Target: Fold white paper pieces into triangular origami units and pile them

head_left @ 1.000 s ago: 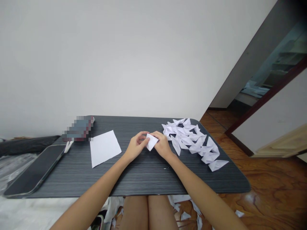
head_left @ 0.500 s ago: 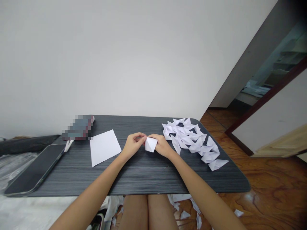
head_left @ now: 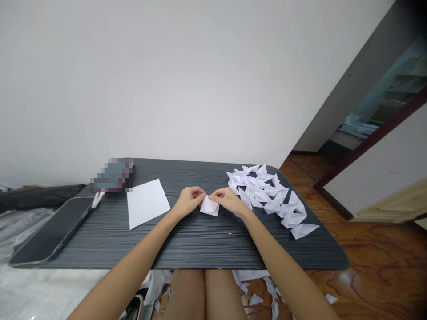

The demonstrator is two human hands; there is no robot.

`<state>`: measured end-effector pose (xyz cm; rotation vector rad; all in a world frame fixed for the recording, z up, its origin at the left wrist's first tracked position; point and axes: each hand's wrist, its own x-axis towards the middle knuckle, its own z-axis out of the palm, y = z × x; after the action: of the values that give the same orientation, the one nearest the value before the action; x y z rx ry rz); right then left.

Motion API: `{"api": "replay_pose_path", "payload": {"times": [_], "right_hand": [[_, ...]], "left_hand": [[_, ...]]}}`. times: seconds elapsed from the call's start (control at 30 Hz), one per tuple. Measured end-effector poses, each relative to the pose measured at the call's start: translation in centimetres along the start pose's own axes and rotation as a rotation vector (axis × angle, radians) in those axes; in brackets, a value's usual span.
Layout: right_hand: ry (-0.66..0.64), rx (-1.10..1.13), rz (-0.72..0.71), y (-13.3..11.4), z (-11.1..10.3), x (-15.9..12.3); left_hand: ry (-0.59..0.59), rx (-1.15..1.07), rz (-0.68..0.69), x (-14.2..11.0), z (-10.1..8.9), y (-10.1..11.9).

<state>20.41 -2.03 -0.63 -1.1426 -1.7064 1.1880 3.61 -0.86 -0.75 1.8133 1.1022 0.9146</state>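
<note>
Both hands on one small folded paper, over the near-middle of the counter.
Near to far, I've got scraps of paper on the floor below the counter. Left hand: fingers pinched on the folded paper at its left side. Right hand: fingers pinched on its upper right. Black flat device at the counter's left end, flat square sheet between it and the left hand. Pile of folded pieces right of the right hand. Pixelated object at far left, plain wall behind.
</note>
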Motion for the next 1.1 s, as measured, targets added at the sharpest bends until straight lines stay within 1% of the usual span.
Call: {"api": "replay_pose_path", "payload": {"times": [0.07,0.13,0.17,0.2,0.27,0.33,0.37,0.43,0.5,0.57,0.63,0.67,0.7,0.73,0.8,0.83,0.9,1.0,1.1], "right_hand": [[0.025,-0.056,-0.001,0.5,0.2,0.1],[0.062,-0.152,-0.037,0.7,0.3,0.3],[0.083,-0.21,-0.057,0.8,0.4,0.3],[0.104,-0.267,-0.073,0.9,0.4,0.4],[0.143,-0.375,-0.092,1.0,0.5,0.4],[0.166,-0.47,-0.109,1.1,0.6,0.3],[0.172,-0.505,-0.121,1.0,0.6,0.2],[0.165,-0.532,-0.145,0.7,0.3,-0.4],[0.136,-0.504,-0.169,-0.3,-0.6,-1.6],[0.044,-0.468,-0.223,-1.7,-1.7,-3.3],[-0.114,-0.46,-0.268,-3.1,-2.8,-5.1],[-0.189,-0.477,-0.284,-3.6,-3.2,-5.8],[-0.231,-0.5,-0.307,-3.9,-3.4,-6.5],[-0.243,-0.517,-0.336,-4.0,-3.3,-6.9],[-0.218,-0.534,-0.37,-3.3,-2.7,-7.0],[-0.182,-0.537,-0.387,-2.8,-2.1,-6.8],[-0.072,-0.557,-0.41,-1.5,-1.1,-6.1],[0.057,-0.621,-0.405,-0.2,0.0,-4.9],[0.066,-0.714,-0.427,0.3,0.3,-4.3]], "left_hand": [[0.056,0.149,0.059,-0.1,0.2,0.2],[0.108,0.276,0.174,-0.3,0.2,0.6],[0.114,0.319,0.24,-0.5,0.2,0.8],[0.098,0.35,0.304,-0.7,0.1,1.0],[0.002,0.398,0.4,-1.2,0.1,1.2],[-0.1,0.463,0.453,-1.6,0.2,1.2],[-0.131,0.504,0.47,-1.8,0.3,1.1],[-0.143,0.576,0.49,-1.8,0.6,0.8],[-0.087,0.602,0.484,-1.8,0.7,0.8],[0.004,0.586,0.457,-2.0,0.4,1.3],[0.069,0.565,0.424,-2.8,-0.1,2.3],[0.058,0.563,0.406,-3.4,-0.3,2.9],[0.016,0.578,0.388,-4.1,-0.4,3.5],[-0.046,0.612,0.387,-4.8,-0.4,4.0],[-0.124,0.696,0.397,-6.1,0.1,4.5],[-0.125,0.735,0.403,-6.4,0.4,4.5],[-0.086,0.79,0.412,-6.5,1.1,4.0],[-0.056,0.855,0.424,-5.3,1.5,2.5],[-0.095,0.895,0.484,-3.9,1.1,1.2]]}}
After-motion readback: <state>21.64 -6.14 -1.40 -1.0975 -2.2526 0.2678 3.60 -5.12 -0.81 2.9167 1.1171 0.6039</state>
